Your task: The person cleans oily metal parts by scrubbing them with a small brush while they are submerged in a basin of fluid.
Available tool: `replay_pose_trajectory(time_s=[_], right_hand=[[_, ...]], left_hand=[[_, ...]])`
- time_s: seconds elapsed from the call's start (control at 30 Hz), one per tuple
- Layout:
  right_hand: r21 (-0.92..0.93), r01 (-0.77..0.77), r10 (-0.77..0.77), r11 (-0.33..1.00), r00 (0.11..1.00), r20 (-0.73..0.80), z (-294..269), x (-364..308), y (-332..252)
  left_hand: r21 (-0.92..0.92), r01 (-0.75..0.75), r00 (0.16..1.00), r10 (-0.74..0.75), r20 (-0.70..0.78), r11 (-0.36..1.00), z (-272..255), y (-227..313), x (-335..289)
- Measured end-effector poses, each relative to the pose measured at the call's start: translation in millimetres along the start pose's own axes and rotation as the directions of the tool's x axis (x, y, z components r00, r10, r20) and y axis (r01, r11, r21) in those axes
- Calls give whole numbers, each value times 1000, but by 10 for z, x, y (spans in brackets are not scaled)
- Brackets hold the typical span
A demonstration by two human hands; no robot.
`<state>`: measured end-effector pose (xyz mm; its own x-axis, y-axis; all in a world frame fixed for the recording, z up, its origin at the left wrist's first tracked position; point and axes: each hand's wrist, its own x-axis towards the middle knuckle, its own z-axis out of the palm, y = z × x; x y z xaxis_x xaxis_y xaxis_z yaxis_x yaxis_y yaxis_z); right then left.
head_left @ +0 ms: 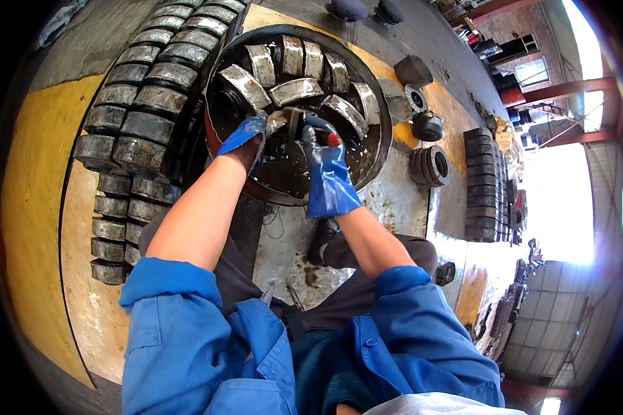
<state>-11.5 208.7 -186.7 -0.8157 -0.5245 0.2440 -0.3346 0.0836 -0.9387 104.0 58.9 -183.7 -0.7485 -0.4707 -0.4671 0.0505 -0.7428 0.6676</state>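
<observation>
A wide round basin (383,142) in front of me holds dark liquid and several thick metal rings (296,91) with worn, whitish outer faces. Over its near part, my left hand (246,142) in a blue rubber glove is closed on the edge of a metal ring (277,123). My right hand (325,166), gloved likewise, grips a dark, flat-ended hand tool (295,124) against that ring; its exact kind is unclear. Something small and red shows at the right hand's fingers. Both hands partly hide the ring.
Long stacks of metal rings (152,104) stand close on the left. To the right are a loose grooved ring (429,166), a dark round pot (428,126) and another ring row (483,183). Metal plates (387,204) cover the floor beneath my legs.
</observation>
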Motion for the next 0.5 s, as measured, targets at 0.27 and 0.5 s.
replay_pose_trajectory(time_s=[0.27, 0.5], right_hand=[[-39, 267, -234, 963, 899, 371, -226, -332, -464], [-143, 400, -201, 905, 700, 686, -715, -132, -283]], left_hand=[[574, -294, 953, 282, 113, 765, -332, -173, 263], [749, -350, 930, 304, 206, 563, -80, 59, -44]])
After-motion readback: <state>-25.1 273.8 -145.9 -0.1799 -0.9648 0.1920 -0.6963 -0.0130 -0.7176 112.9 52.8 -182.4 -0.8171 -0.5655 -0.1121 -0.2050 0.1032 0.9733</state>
